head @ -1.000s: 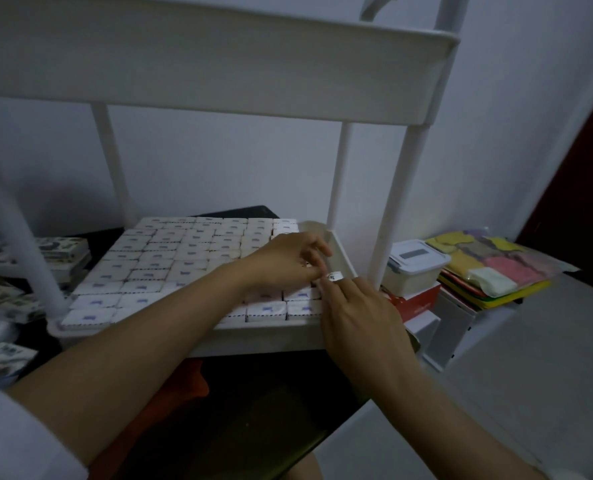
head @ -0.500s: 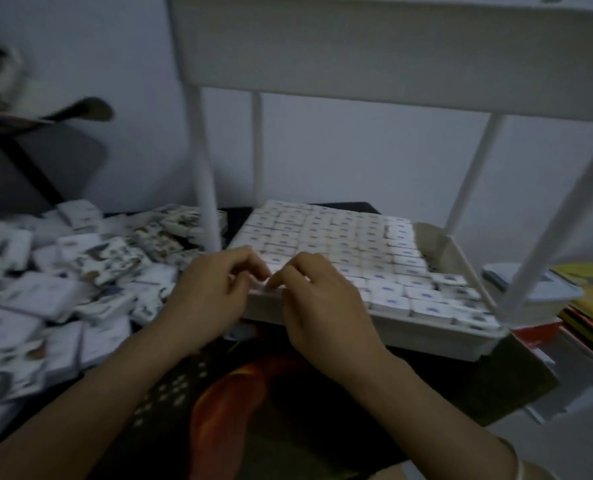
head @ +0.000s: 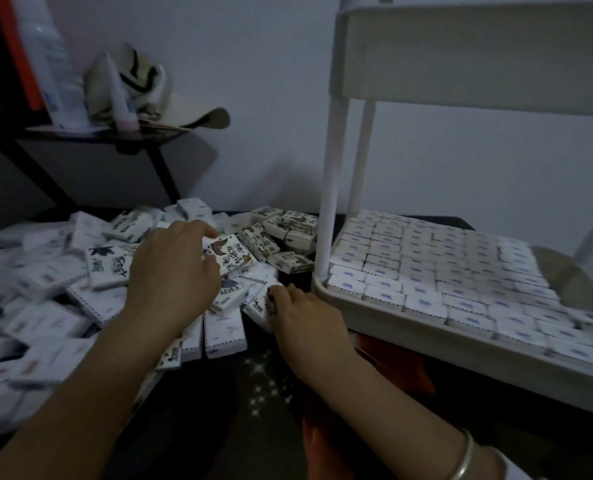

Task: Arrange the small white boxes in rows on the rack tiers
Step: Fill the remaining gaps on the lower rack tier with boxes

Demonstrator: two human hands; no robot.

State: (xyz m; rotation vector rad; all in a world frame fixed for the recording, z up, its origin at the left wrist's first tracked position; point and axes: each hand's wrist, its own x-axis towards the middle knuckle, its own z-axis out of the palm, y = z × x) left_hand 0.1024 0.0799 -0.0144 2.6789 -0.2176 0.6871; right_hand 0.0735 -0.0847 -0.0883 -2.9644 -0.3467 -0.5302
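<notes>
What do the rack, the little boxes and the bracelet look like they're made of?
Rack: probably painted metal or plastic, smooth matte white. Boxes: seemingly thin card, printed, with crisp folded edges. Bracelet: likely silver-toned metal, a shiny plain band.

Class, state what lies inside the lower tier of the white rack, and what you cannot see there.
Small white boxes with blue marks fill the lower white tier in tight rows. The tier's floor beneath them is hidden.

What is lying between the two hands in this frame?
In the head view, loose small white boxes from the pile fill the gap between the left hand and the right hand; no bare stretch shows there.
</notes>
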